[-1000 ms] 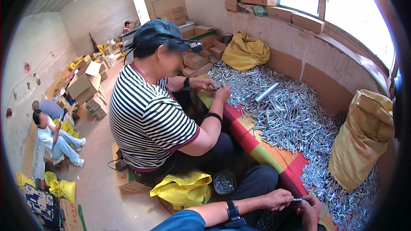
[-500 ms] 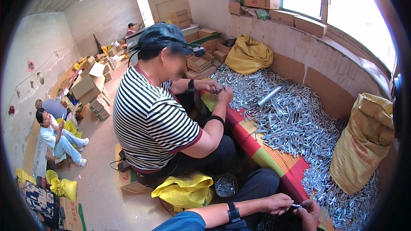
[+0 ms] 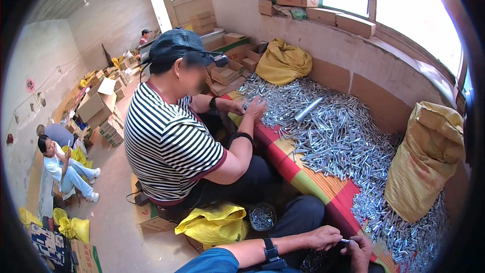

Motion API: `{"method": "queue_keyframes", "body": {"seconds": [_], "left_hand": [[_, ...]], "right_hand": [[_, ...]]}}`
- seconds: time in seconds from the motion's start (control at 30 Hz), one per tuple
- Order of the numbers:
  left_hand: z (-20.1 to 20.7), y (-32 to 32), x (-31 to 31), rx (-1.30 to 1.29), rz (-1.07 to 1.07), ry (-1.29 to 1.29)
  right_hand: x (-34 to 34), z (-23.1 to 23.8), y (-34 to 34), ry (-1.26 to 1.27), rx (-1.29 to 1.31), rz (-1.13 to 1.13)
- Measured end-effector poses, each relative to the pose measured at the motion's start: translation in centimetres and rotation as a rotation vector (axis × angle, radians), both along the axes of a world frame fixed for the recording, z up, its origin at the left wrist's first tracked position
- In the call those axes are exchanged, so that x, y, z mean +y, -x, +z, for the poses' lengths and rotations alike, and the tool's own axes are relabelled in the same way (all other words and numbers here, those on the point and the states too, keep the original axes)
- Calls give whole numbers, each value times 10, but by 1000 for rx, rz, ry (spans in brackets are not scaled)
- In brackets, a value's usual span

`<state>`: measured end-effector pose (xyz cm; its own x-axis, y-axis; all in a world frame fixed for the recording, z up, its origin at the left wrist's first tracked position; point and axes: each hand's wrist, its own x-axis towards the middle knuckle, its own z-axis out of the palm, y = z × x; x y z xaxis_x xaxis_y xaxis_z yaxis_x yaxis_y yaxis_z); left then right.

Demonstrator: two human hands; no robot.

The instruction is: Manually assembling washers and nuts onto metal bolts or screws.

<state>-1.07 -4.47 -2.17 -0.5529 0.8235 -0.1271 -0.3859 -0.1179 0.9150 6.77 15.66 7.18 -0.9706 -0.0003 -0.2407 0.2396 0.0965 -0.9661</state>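
- Left hand (image 3: 326, 236) and right hand (image 3: 359, 249) together at bottom edge, fingers pinched on one small metal bolt (image 3: 345, 241).
- Just below big bolt pile (image 3: 343, 141) on striped mat (image 3: 303, 179).
- Left of pile: striped-shirt co-worker (image 3: 169, 144), round bolt-filled tub (image 3: 261, 217); right: yellow sack (image 3: 427, 162).

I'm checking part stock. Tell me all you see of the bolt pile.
The bolt pile is a broad heap of shiny silver metal bolts, lying loose every way along the wall, from one yellow sack to another. It spills onto a striped red, yellow and green cloth. A co-worker's hands touch its far end.
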Motion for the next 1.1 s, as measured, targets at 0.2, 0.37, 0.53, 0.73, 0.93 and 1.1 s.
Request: {"method": "queue_keyframes", "body": {"seconds": [0.2, 0.37, 0.53, 0.73, 0.93, 1.1], "left_hand": [[6, -5, 4, -48, -28, 11], [7, -5, -2, -24, 6, 137], [35, -6, -12, 97, 8, 211], [41, -7, -7, 35, -51, 273], [37, -9, -4, -49, -79, 226], [39, -10, -1, -40, -40, 233]], "right_hand": [[-11, -23, -16, 30, 153, -263], [-6, -6, -10, -32, -63, -162], [-3, -8, -9, -188, -7, -17], [-4, -1, -16, -183, -29, -145], [6, -21, -33, -507, 247, 233], [-2, -14, -36, -254, 167, -87]]}}
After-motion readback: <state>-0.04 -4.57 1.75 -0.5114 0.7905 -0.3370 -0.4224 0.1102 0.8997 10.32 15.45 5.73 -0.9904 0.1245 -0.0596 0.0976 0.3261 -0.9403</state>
